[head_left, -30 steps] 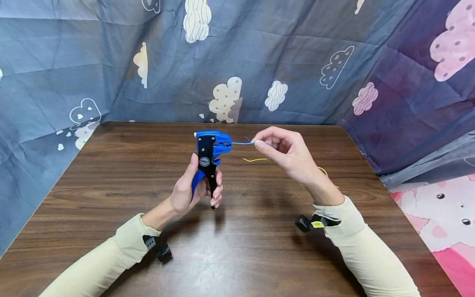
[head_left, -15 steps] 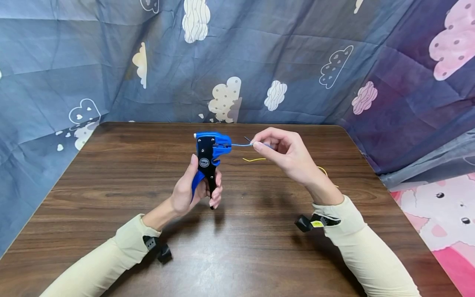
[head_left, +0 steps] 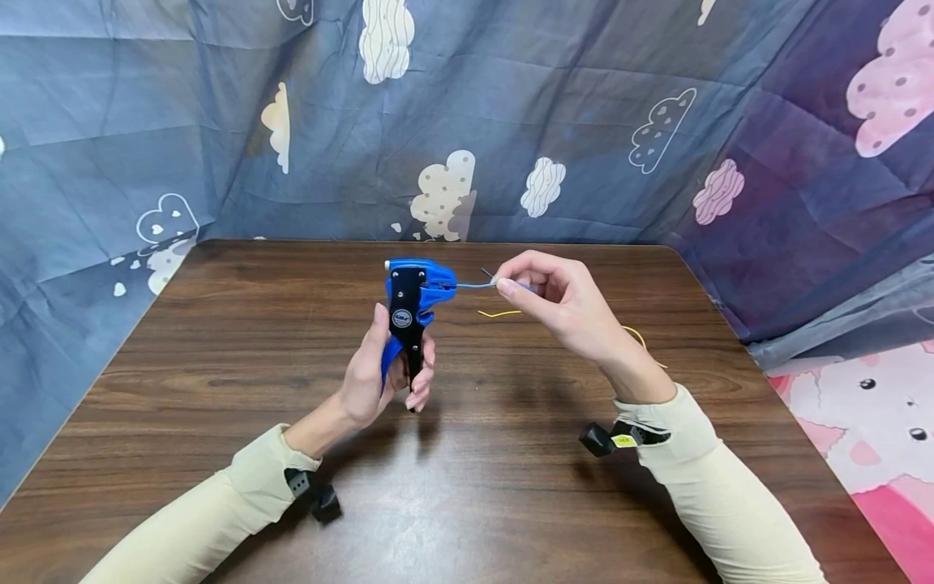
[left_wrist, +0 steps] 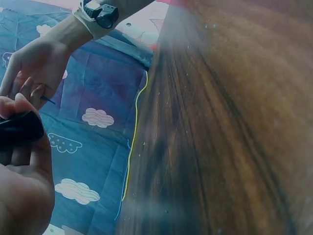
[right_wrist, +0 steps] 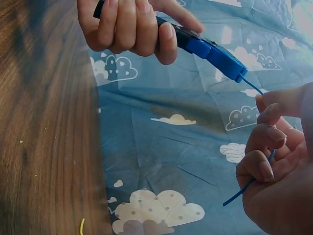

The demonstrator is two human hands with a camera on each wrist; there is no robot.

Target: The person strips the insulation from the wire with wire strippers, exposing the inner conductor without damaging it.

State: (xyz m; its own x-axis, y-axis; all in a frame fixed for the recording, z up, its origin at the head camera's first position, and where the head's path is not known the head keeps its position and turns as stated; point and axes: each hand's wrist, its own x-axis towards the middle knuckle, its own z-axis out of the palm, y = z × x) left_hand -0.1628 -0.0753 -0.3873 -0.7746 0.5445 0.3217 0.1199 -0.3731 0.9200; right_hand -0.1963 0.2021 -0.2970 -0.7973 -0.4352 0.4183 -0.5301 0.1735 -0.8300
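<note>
My left hand (head_left: 362, 375) grips a wire stripper (head_left: 404, 296) with a black body and blue head, held upright above the table. Its fingers wrap the black handle while the thumb lies along the blue handle side. From the stripper's mouth a thin blue wire (head_left: 474, 285) runs to my right hand (head_left: 565, 300), which pinches it between thumb and index finger. In the right wrist view, the wire's loose tail (right_wrist: 239, 192) passes below the curled fingers of that hand. The wire end inside the stripper's mouth is hidden.
A yellow wire (left_wrist: 134, 127) lies on the brown wooden table (head_left: 467, 470), partly behind my right hand in the head view. Beside it lies another blue wire (left_wrist: 127, 171). A cloud-patterned cloth (head_left: 496, 105) hangs behind the table.
The stripper's two handles have drawn slightly closer as my left hand squeezes, and the tool has tilted and shifted a little to the right. My right hand has barely moved.
</note>
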